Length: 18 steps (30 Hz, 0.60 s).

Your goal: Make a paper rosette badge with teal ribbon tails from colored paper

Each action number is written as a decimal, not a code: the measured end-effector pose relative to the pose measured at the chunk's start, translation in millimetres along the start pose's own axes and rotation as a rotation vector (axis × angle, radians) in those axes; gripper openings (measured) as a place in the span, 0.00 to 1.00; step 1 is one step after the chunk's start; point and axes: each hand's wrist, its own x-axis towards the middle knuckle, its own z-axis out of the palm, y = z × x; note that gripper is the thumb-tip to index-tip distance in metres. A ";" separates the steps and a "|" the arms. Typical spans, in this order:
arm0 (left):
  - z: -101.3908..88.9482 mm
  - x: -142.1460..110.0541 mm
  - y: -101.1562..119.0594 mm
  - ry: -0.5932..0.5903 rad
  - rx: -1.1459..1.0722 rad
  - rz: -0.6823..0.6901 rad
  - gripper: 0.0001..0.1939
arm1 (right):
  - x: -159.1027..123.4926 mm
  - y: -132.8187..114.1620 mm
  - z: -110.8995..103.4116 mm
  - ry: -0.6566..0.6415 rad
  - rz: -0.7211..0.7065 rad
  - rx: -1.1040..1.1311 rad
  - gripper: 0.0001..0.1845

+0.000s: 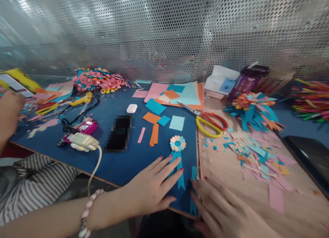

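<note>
A paper rosette (177, 143) in peach and light blue lies on the blue table top, with blue paper tails (181, 178) hanging toward me. My left hand (156, 183), fingers stretched out, rests flat across those tails. A bead bracelet is on that wrist. My right hand (223, 203) lies flat with its fingers out, fingertips touching a blue paper strip (193, 190) near the seam between the blue and wooden surfaces; part of the strip is under the fingers. Orange strips (154, 135), a pink strip (141, 135) and a light blue square (177, 123) lie beyond my left hand.
Scissors (209, 120) lie past the rosette. Paper scraps (264, 155) and a dark phone (308, 159) are at right. A glue gun (81, 100), a cabled white device (83, 141) and a paper pile (97, 81) are at left. Another person's hand (11, 111) is at far left.
</note>
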 end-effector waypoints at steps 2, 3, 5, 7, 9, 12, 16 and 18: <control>0.2 -0.4 -2.1 0.004 0.010 0.007 0.33 | -1.2 -8.0 -3.4 0.004 0.006 -0.009 0.16; 0.6 -1.0 -3.5 0.005 0.011 0.003 0.34 | -1.6 -10.4 -5.3 0.005 -0.010 -0.019 0.17; 1.6 -2.6 -7.1 0.005 0.010 -0.006 0.37 | -1.3 -11.6 -9.4 -0.012 -0.081 -0.053 0.22; 2.6 -4.7 -11.2 -0.005 0.004 0.001 0.41 | 0.4 -8.1 -14.2 -0.047 -0.156 -0.078 0.23; 3.6 -6.8 -15.0 -0.016 -0.005 0.020 0.44 | 2.9 -1.1 -19.0 -0.070 -0.203 -0.082 0.22; 5.2 -9.4 -18.4 -0.028 -0.013 0.040 0.45 | 6.9 13.0 -22.8 0.007 -0.218 -0.083 0.22; 6.7 -10.9 -18.6 -0.034 0.000 0.034 0.45 | 15.7 32.5 -14.6 0.091 -0.270 -0.075 0.22; 7.1 -11.4 -18.6 -0.024 0.005 0.034 0.46 | 22.4 40.1 -4.6 0.120 -0.297 -0.030 0.22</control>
